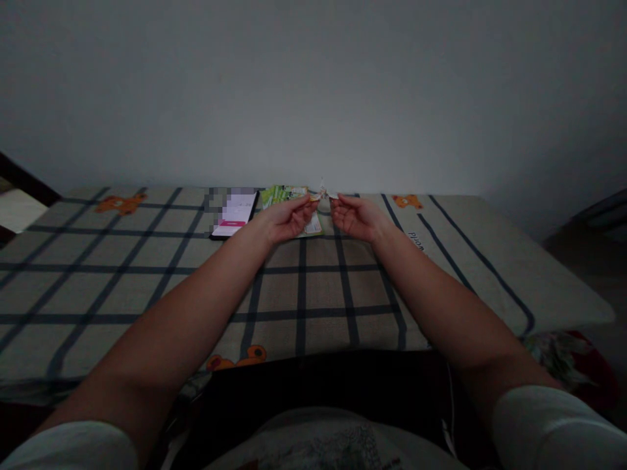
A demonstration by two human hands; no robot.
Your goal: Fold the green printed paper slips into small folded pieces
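Note:
A small whitish, crumpled piece (322, 190) that looks like paper is stretched between my two hands, above the back of the table. My left hand (292, 218) pinches its left end between thumb and fingers. On the right end, my right hand (355, 216) has a similar pinch, with the other fingers curled. Green and white printed packets or leaflets (279, 194) lie on the cloth behind and under my left hand, which hides part of them. Fine detail of the held piece is too small to make out.
A phone (236, 212) with a lit screen lies left of the packets. The checked tablecloth (147, 251) with bear prints covers the table, which meets a plain wall (313, 91). A dark chair part (29, 175) stands at the left; a red patterned item (582, 365) is low at the right.

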